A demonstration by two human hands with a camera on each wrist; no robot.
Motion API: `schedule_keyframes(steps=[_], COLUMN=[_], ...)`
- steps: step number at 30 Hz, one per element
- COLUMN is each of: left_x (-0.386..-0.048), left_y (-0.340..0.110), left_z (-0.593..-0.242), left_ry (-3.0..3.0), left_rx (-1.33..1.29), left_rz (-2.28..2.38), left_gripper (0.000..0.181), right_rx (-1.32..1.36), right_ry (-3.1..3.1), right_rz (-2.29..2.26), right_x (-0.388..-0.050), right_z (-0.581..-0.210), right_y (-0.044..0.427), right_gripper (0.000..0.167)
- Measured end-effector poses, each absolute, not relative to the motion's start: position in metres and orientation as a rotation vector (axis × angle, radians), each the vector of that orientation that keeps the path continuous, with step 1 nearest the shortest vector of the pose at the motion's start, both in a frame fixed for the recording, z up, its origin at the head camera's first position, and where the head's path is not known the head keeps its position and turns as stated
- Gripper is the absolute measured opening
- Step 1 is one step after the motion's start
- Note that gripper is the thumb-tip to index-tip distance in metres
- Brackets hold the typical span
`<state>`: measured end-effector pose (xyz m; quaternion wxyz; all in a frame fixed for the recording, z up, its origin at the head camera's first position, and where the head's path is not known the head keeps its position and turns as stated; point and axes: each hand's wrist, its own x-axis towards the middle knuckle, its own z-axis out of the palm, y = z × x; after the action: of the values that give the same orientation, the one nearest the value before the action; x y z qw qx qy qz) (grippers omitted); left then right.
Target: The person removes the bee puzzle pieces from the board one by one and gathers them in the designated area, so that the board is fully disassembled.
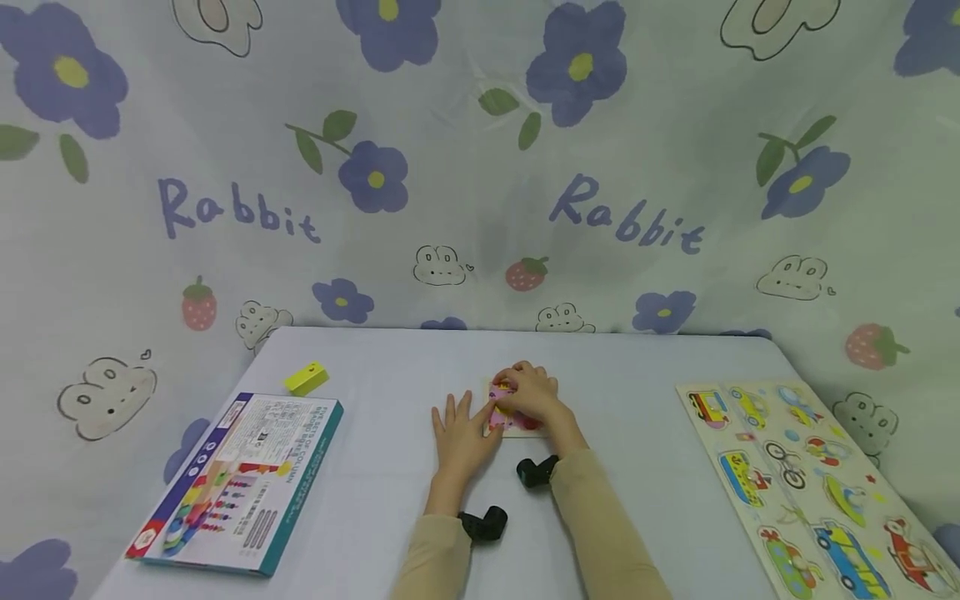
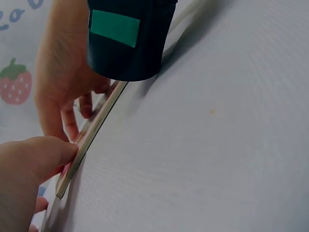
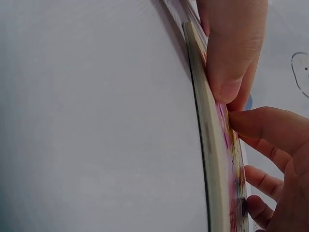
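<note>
In the middle of the desk (image 1: 397, 500), toward its far edge, lies a small picture board (image 1: 516, 423), with both hands on it. The left hand (image 1: 467, 437) has its fingers spread wide and its thumb pressed on the board's near left part, seemingly to steady it. The right hand (image 1: 532, 396) arches over the face with bent fingers, thumb and fingertips touching the picture; whether it pinches a loose piece, I cannot tell. Along the left edge of the desk lies a flat box (image 1: 247, 483), a yellow block (image 1: 306, 379) just beyond its far end; along the right edge lies a large picture board (image 1: 817, 492), both probably set aside to spare the forearms room. The small board is a thin, flat slab with a pale, wood-like side and a pink, yellow and red face. The box looks like glossy printed card, the block smooth and oblong; the desk's white covering shows a fine weave.
</note>
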<state>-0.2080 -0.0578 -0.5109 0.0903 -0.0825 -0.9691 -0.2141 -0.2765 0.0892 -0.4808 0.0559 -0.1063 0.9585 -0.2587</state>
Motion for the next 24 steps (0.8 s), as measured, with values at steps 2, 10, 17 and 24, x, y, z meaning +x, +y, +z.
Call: schedule_keyframes(steps=[2, 10, 17, 24], left_x=[-0.2075, -0.2064, -0.2065, -0.2061], left_y=[-0.0556, -0.0567, -0.0578, -0.0569], left_z=[-0.5109, -0.5096, -0.5072, -0.5054], left_ry=[-2.88, -2.889, -2.892, -2.897], left_rx=[-0.263, -0.24, -0.245, -0.246], left_rz=[-0.643, -0.62, -0.624, -0.623], left_gripper=[0.045, 0.045, 0.045, 0.045], right_rx=[-0.306, -0.328, -0.305, -0.255], right_ry=[2.915, 2.886, 2.865, 2.826], right_rz=[-0.771, -0.769, -0.753, -0.791], right_x=[-0.2767, -0.2781, -0.2805, -0.2837], right_z=[-0.4825, -0.4804, -0.4749, -0.4761], right_y=[0.0924, 0.0909, 0.0875, 0.0869], right_gripper=[0.036, 0.036, 0.032, 0.029])
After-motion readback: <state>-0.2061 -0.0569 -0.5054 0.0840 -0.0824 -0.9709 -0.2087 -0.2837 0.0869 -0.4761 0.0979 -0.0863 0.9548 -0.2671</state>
